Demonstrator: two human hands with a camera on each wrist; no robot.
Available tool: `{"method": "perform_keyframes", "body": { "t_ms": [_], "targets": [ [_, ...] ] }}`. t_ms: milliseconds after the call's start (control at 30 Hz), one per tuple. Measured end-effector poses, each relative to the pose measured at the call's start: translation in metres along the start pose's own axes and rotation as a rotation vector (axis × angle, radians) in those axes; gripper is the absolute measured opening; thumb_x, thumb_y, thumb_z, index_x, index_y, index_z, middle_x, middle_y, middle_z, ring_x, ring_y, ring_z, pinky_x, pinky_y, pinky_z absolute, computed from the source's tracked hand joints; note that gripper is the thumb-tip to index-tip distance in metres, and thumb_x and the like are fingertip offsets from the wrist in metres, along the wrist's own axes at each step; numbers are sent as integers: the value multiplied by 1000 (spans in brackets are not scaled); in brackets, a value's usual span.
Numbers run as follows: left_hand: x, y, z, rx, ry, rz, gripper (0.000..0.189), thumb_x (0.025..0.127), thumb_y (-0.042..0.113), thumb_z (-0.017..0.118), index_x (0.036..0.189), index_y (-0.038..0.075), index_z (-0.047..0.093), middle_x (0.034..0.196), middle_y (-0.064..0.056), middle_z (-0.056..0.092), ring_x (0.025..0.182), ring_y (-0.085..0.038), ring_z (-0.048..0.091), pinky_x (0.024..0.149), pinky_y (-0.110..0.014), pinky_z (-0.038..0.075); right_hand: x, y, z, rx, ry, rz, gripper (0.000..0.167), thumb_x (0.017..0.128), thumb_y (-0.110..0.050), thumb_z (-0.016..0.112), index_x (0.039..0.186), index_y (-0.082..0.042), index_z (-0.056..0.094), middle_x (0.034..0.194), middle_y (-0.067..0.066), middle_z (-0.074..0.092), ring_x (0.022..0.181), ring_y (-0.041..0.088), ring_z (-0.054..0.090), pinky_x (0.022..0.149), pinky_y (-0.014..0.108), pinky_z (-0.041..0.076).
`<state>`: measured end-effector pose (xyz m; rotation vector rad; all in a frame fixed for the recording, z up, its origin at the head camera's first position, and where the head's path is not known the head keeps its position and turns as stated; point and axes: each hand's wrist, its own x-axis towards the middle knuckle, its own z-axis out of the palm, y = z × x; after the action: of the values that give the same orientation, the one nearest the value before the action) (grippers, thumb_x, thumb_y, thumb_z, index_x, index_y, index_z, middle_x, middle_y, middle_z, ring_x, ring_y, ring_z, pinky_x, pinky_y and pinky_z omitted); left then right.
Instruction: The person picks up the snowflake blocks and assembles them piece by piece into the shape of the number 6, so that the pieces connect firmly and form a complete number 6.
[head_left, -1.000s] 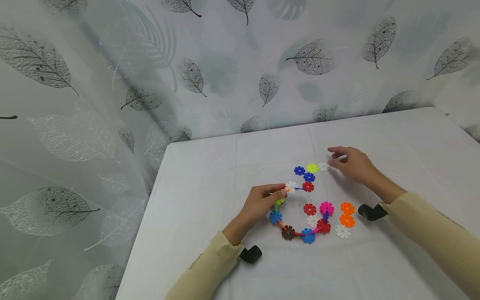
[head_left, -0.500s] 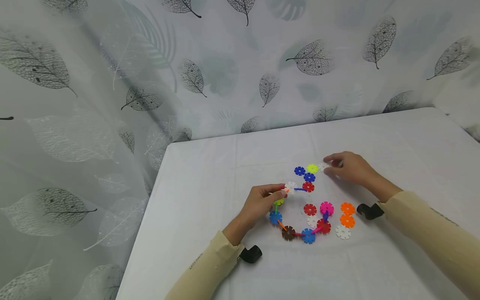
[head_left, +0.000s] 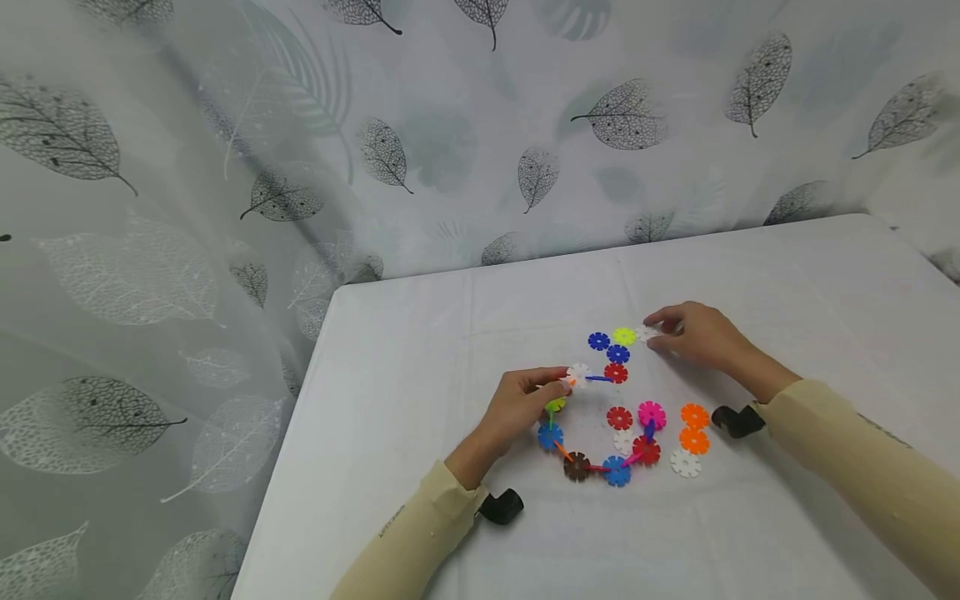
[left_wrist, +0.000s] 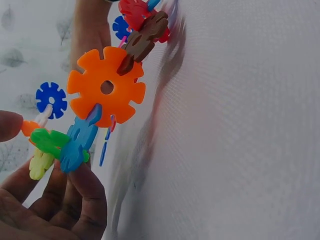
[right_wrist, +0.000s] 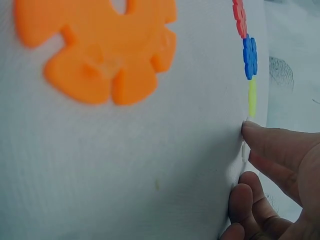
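My left hand (head_left: 521, 408) holds one end of a curved chain of interlocked plastic snowflake discs. Its thumb and fingers pinch beside a white snowflake disc (head_left: 579, 375) and a yellow-green one (head_left: 556, 404). The left wrist view shows the chain's blue disc (left_wrist: 77, 145), large orange disc (left_wrist: 107, 87) and brown disc (left_wrist: 146, 37) slotted edge to edge. Farther back, my right hand (head_left: 697, 337) has thumb and forefinger at opposite sides of a loose white snowflake disc (head_left: 644, 333) on the table. In the right wrist view the thumb (right_wrist: 270, 140) partly hides that disc.
Next to the right hand lie a bright yellow disc (head_left: 624, 337) and two dark blue ones. A loose red disc (head_left: 619, 418) lies inside the chain's curve. Two orange discs (head_left: 694, 441) and a white disc (head_left: 686, 463) lie right of the chain on the white-covered table (head_left: 405, 350).
My right hand has come left and down onto the loose white disc, its fingers closing in around it. The left hand keeps its grip on the chain, nearly still.
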<state>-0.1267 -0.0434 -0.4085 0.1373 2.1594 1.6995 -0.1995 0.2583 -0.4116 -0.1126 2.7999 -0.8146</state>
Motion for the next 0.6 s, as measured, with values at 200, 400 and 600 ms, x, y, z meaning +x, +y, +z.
{"method": "perform_keyframes", "body": {
  "t_ms": [200,400,600],
  "targets": [
    [1,-1,0,4,10,-10,34,98,33,67,126,15,73,100,-1,75,75,-15,55,61,-25,46,-1,0,2,18,6,-1,42,91,-23,77,126,-2,66,112,24,61,104,42,56,84,51,53],
    [2,-2,-1,36,8,1,41,96,41,69,125,13,73,100,-4,75,81,-14,58,63,-26,48,-2,1,2,55,11,-4,41,89,-20,79,121,0,65,108,21,62,101,40,57,83,48,55],
    [2,-3,-1,62,16,13,39,95,41,70,118,10,76,97,-4,75,80,-14,59,65,-27,49,-6,1,1,130,6,-18,36,88,-20,80,115,0,65,99,13,63,93,32,61,76,40,57]
  ]
}}
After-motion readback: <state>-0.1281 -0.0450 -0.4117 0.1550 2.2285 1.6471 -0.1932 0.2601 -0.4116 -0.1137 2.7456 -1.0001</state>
